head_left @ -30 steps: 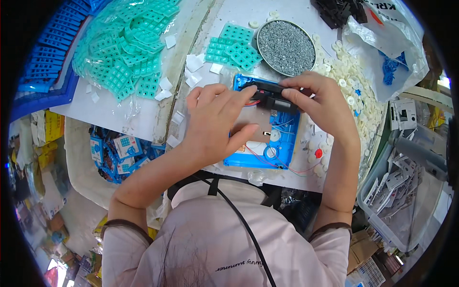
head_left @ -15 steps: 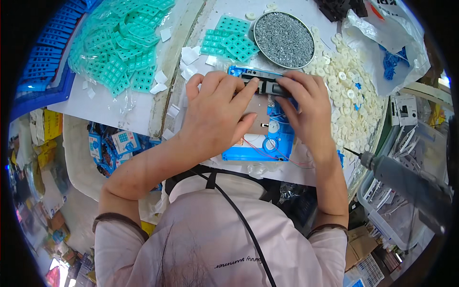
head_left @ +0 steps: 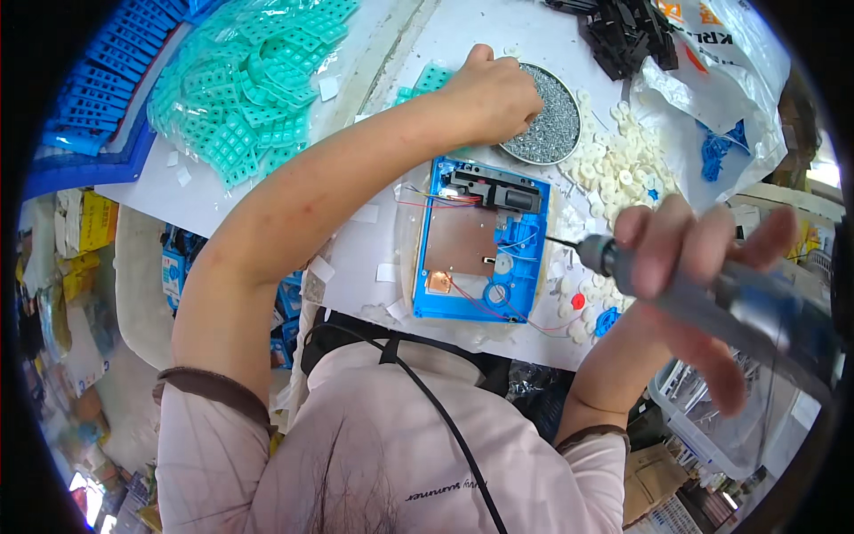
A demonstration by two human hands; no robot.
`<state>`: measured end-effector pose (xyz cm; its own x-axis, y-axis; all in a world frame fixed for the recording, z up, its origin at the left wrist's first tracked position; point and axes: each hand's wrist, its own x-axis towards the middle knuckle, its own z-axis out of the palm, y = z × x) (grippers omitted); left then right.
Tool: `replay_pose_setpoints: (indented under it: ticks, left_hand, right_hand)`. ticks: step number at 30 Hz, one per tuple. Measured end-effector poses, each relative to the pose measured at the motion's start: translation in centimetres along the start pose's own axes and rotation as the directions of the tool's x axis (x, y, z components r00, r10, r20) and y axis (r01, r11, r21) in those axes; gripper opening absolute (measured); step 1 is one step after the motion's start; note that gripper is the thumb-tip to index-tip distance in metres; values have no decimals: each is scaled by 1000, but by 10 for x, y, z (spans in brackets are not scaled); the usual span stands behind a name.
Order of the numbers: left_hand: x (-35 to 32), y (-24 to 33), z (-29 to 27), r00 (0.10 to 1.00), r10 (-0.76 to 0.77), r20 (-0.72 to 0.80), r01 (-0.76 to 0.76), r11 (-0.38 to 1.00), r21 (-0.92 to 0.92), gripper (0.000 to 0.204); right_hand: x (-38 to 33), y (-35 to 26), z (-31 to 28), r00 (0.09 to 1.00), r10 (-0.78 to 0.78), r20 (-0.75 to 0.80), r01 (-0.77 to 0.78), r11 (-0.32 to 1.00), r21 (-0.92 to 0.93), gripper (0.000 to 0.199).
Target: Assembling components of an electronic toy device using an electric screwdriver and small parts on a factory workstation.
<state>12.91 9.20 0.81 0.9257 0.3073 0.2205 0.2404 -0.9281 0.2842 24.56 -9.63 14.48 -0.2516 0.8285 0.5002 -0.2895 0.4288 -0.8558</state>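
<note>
An open blue plastic housing (head_left: 480,240) lies on the white table in front of me, showing a brown board, thin wires and a black part at its far end. My left hand (head_left: 492,96) reaches over it to the round dish of small grey screws (head_left: 553,125), fingers bunched at the dish's left rim. My right hand (head_left: 685,267) holds a grey electric screwdriver (head_left: 712,294), raised to the right of the housing. Its thin bit points left toward the housing's right edge.
A heap of white plastic rings (head_left: 614,169) lies right of the housing. Teal plastic grids (head_left: 249,80) and blue trays (head_left: 107,80) are piled at the far left. Black parts (head_left: 627,31) and a plastic bag (head_left: 721,80) sit at the far right. Bins stand below the table's right side.
Both hands have left the housing. The left hand moved up to the screw dish. The right hand brought the electric screwdriver in from the right and lifted it beside the housing.
</note>
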Motion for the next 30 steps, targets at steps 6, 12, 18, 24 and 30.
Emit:
replay_pose_setpoints:
  ticks: [6,12,18,24,30]
  left_hand:
    - [1,-6,4,997,-14,-71,24,990,142,19]
    - [-10,-3,-19,999,-45,-30,40,984,-171,20]
    - [-81,54,-48,979,87,-184,-140,945,-297,10]
    - [-111,74,-43,967,60,-247,-145,927,-347,17]
    - [-112,78,-41,971,-14,-240,-109,865,-490,15]
  right_hand:
    - [10,7,-32,966,124,225,-105,990,-93,76]
    - [-12,29,-13,981,-5,-193,-49,960,-275,45]
    - [-19,32,15,904,-137,-405,65,980,-186,45]
    - [-17,28,34,939,-152,-309,106,981,-159,40]
    - [-16,28,47,921,-118,-370,66,986,-152,35]
